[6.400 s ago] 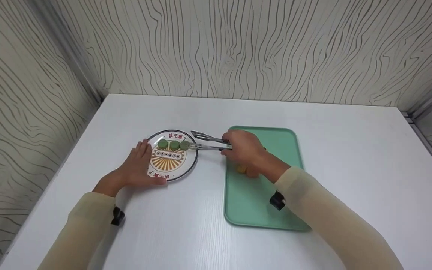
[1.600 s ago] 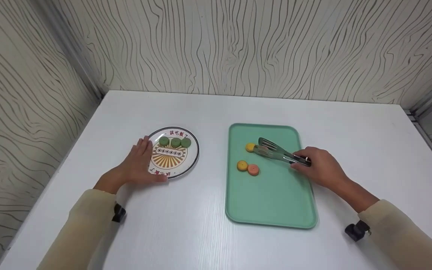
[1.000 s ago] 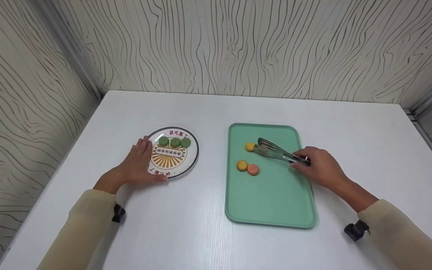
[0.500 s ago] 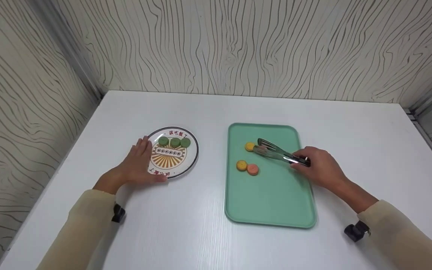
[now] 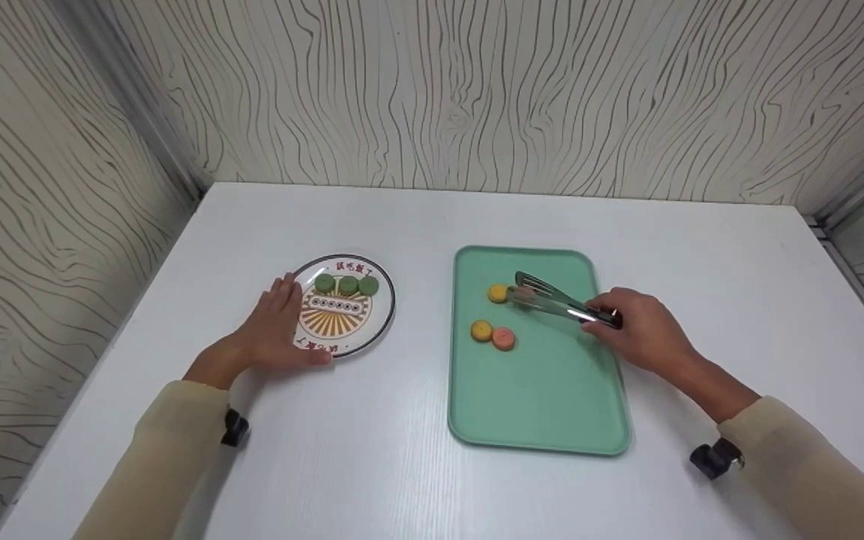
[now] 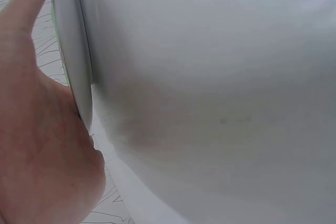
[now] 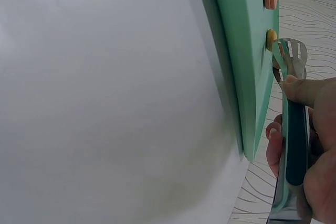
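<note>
My left hand [image 5: 273,330] rests at the left edge of a round printed plate [image 5: 379,322], fingers and thumb spread along its rim. Three green macarons [image 5: 348,285] sit in a row on the plate's upper part. In my right hand [image 5: 646,330] is a pair of metal tongs [image 5: 552,301] with dark grips, held over the green tray [image 5: 537,405]. A pinkish macaron [image 5: 526,293] shows between the slotted tong heads, partly hidden by them. Touching it on the left is a yellow macaron [image 5: 497,293]. Below lie another yellow macaron [image 5: 481,331] and a pink macaron [image 5: 504,339], side by side.
A white table [image 5: 402,450] carries the plate at left and the tray at right, with a gap between them. Wood-grain patterned panels [image 5: 462,97] stand behind and at both sides. Each wrist wears a small black camera [image 5: 715,459].
Since the oldest frame, my right hand has carried the tongs from the plate to the tray, leaving the third green macaron on the plate. Over the last second both hands stay nearly still.
</note>
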`<state>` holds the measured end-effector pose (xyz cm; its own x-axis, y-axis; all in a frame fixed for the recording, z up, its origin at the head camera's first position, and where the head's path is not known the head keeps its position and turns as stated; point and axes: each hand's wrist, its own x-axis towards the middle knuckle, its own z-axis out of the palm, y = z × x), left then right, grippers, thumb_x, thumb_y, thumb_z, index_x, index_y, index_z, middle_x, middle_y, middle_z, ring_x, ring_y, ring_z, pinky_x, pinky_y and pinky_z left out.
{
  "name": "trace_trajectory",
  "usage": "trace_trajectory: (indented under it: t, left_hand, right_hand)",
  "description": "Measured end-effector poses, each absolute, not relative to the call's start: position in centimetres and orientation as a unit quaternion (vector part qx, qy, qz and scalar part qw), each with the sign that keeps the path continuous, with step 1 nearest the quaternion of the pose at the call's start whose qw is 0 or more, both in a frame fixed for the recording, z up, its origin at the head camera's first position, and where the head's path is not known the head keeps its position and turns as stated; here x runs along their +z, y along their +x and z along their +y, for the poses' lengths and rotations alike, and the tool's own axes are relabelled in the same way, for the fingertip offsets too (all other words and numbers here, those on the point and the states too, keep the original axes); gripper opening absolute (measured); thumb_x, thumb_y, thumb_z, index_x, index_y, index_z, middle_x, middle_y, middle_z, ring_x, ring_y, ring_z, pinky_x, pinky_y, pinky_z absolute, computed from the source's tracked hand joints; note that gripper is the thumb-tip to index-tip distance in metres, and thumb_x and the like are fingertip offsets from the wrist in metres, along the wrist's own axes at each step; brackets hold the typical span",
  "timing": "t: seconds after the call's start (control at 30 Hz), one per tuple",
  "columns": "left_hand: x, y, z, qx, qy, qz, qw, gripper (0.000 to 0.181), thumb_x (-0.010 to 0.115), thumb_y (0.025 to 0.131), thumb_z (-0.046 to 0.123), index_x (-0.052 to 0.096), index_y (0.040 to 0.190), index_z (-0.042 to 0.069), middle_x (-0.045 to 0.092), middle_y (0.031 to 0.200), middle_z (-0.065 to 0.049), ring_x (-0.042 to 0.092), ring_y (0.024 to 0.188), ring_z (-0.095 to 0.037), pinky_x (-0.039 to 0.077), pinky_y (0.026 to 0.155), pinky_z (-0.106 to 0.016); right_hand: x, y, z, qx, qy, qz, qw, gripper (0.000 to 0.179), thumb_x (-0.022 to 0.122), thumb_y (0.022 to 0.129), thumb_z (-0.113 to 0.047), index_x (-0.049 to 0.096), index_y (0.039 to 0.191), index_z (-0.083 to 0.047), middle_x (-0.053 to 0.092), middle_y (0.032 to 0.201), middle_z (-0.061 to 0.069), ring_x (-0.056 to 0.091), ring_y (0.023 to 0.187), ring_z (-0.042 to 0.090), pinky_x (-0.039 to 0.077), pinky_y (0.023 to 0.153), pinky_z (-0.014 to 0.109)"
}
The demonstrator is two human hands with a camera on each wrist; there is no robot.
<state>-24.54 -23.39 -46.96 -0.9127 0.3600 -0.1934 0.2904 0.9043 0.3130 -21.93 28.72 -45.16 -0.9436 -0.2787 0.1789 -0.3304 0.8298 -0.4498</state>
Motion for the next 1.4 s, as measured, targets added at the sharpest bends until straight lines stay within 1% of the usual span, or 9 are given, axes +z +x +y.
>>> trace_trajectory:
  t: [0.3, 0.73, 0.87, 1.13, 1.4]
  left_hand:
    - [-47.2, -24.5, -23.5, 0.135, 0.166, 0.970, 0.120, 0.132, 0.062, 0.066, 0.076, 0.003, 0.145, -0.011, -0.008, 0.153, -0.027, -0.009, 0.141, -0.039, 0.004, 0.113, -0.051]
    - [-47.0, -24.5, -23.4, 0.136, 0.154, 0.969, 0.137, 0.134, 0.060, 0.063, 0.080, 0.001, 0.146, -0.008, -0.010, 0.154, -0.023, -0.012, 0.141, -0.036, 0.001, 0.114, -0.050]
    - [-46.9, -24.4, -23.4, 0.135, 0.156, 0.969, 0.134, 0.133, 0.060, 0.064, 0.079, 0.001, 0.146, -0.009, -0.010, 0.153, -0.024, -0.012, 0.141, -0.037, 0.002, 0.114, -0.050]
    - [-47.0, -24.4, -23.5, 0.141, 0.160, 0.969, 0.124, 0.132, 0.062, 0.065, 0.076, 0.003, 0.145, -0.011, -0.008, 0.153, -0.027, -0.010, 0.140, -0.040, 0.003, 0.113, -0.052]
    - [-46.9, -24.4, -23.4, 0.126, 0.167, 0.970, 0.127, 0.133, 0.058, 0.065, 0.080, 0.002, 0.145, -0.011, -0.009, 0.153, -0.026, -0.010, 0.141, -0.040, 0.003, 0.113, -0.051]
  right_hand:
    - [-44.5, -22.1, 28.1, 0.243, 0.164, -0.954, 0.059, 0.024, 0.075, 0.080, -0.021, 0.071, 0.101, -0.010, 0.061, 0.082, -0.001, 0.049, 0.064, 0.014, 0.042, 0.052, 0.026]
    - [-43.3, -22.8, 26.0, 0.255, 0.172, -0.950, 0.057, 0.025, 0.076, 0.079, -0.022, 0.071, 0.102, -0.011, 0.063, 0.086, 0.000, 0.050, 0.066, 0.014, 0.043, 0.054, 0.026]
    - [-42.6, -23.1, 25.0, 0.248, 0.171, -0.952, 0.052, 0.026, 0.076, 0.080, -0.022, 0.071, 0.103, -0.011, 0.063, 0.087, 0.001, 0.050, 0.067, 0.015, 0.043, 0.056, 0.028]
    - [-41.7, -23.7, 22.9, 0.246, 0.182, -0.951, 0.049, 0.027, 0.075, 0.081, -0.025, 0.071, 0.105, -0.013, 0.064, 0.088, -0.001, 0.051, 0.068, 0.014, 0.044, 0.057, 0.028]
    - [-41.7, -24.2, 21.1, 0.257, 0.207, -0.943, 0.055, 0.024, 0.074, 0.081, -0.024, 0.071, 0.102, -0.013, 0.064, 0.087, -0.003, 0.051, 0.069, 0.013, 0.044, 0.059, 0.029]
